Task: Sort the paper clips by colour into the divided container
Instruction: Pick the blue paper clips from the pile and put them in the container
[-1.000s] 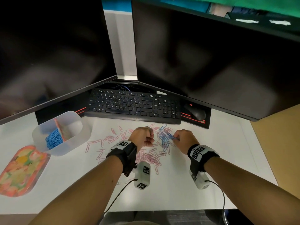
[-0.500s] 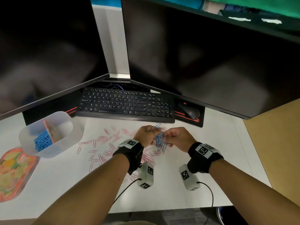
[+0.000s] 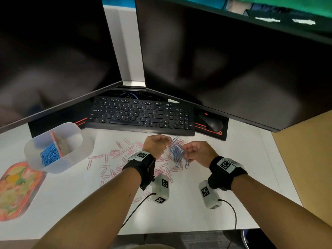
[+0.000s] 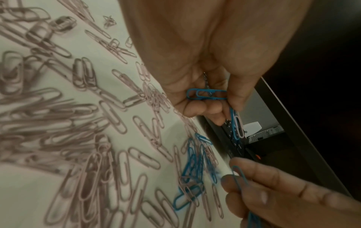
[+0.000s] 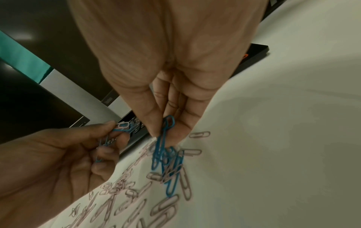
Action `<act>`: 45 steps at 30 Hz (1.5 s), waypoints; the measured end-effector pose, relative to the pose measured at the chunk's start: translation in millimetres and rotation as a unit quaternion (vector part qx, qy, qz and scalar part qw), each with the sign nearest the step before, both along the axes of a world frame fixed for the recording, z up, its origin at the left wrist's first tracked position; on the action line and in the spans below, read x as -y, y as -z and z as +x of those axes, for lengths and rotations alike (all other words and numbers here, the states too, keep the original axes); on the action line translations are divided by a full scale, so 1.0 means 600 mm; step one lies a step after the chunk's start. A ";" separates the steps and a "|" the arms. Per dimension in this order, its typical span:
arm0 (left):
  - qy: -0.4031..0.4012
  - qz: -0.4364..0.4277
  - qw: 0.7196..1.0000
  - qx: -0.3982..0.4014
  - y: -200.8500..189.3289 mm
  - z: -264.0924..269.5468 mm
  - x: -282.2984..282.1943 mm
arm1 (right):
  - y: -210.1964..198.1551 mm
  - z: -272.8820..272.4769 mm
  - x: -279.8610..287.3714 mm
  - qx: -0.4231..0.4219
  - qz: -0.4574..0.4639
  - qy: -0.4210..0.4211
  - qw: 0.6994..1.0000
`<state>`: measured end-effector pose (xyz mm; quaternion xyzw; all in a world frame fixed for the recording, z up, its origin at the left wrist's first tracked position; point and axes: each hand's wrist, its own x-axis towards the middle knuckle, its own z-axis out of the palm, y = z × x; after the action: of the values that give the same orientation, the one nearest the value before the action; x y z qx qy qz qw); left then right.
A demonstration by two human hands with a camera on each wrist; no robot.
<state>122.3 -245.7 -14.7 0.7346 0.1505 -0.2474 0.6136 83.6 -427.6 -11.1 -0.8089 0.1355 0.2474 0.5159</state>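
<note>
Both hands are pinching blue clips: left hand (image 3: 156, 145) a few, right hand (image 3: 197, 153) a tangled blue bunch (image 3: 177, 153) mid-counter. Pink clips (image 5: 169, 170) look snagged in it, so they'd probably ride into the divided container (image 3: 59, 147) near the counter's left edge.

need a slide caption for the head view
Both hands, left and right, pinch blue clips above scattered pink clips; more blue lie in the container.
</note>
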 end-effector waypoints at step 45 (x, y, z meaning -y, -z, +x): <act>0.149 0.179 0.971 0.045 0.020 -0.001 0.028 | 0.040 -0.090 -0.007 0.073 -0.273 -0.120 0.952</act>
<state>121.6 -262.4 -26.7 0.8568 0.0533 -0.2723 0.4346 29.8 -423.5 -35.0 -0.9450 0.0617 0.2017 0.2498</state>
